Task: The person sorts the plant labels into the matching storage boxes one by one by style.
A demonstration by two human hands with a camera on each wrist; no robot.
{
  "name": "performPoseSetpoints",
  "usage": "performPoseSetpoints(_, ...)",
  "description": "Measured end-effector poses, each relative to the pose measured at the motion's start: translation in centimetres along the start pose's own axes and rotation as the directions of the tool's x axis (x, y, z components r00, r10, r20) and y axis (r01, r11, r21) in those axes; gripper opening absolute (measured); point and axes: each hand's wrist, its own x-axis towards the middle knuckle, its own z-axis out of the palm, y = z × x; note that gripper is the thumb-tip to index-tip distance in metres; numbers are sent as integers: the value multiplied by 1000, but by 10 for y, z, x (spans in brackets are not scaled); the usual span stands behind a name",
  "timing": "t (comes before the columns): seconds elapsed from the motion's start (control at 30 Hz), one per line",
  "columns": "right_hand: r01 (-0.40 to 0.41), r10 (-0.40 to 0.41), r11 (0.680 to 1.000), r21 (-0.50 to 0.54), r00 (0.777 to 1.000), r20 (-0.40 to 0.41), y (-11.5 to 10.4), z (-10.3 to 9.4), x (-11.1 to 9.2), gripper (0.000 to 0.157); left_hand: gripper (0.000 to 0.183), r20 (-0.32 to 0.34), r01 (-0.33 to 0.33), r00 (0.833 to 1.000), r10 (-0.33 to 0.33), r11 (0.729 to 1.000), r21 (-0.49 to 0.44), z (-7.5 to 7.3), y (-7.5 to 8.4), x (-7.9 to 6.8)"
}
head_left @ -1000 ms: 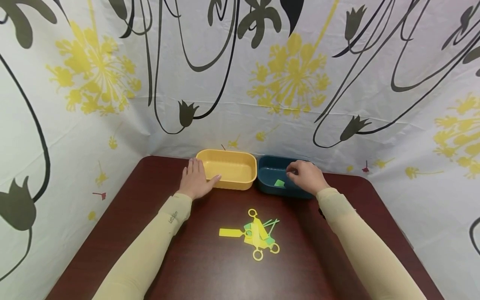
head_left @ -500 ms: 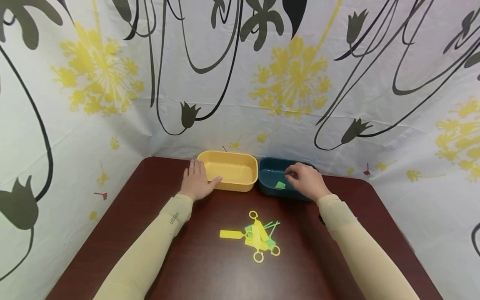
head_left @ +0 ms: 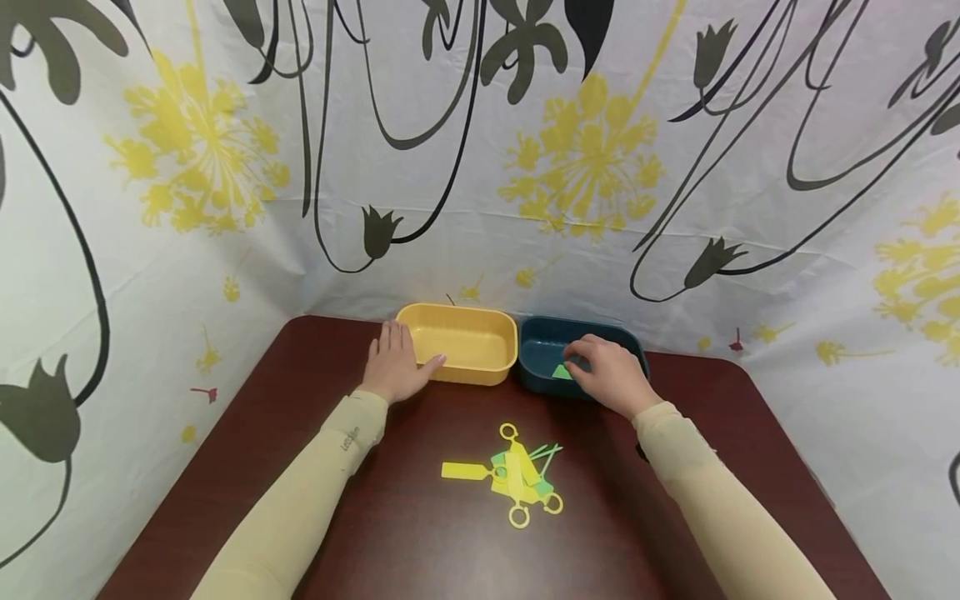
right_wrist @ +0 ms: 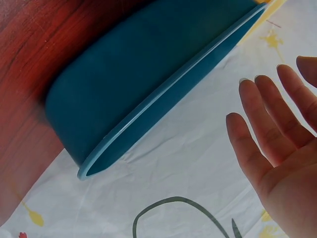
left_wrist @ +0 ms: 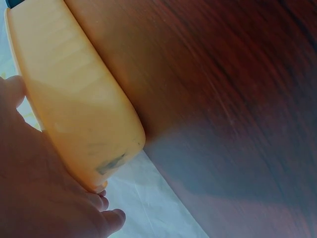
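Observation:
My left hand rests on the left end of the yellow bin, fingers straight and thumb along the front rim. In the left wrist view that hand lies against the bin's rim. Over the dark blue bin hovers my right hand, fingers loosely bent. The right wrist view shows its fingers spread, with nothing visible between them, apart from the blue bin's wall. A bright green piece lies inside the blue bin, partly beside my fingertips.
Nearer on the dark red table lies a small pile of yellow and green flat tags, some with ring ends. Both bins stand side by side at the back edge, against a patterned white cloth.
My right hand has shifted slightly left and nearer over the blue bin, now covering part of the green piece. My left hand keeps its place on the yellow bin.

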Motion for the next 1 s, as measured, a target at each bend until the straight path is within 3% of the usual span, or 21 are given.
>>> performPoseSetpoints(1.0, 108, -105, 993, -45, 992, 63, -22, 16, -21, 11, 108, -12, -2, 1000, 2, 1000, 8, 1, 0, -1)
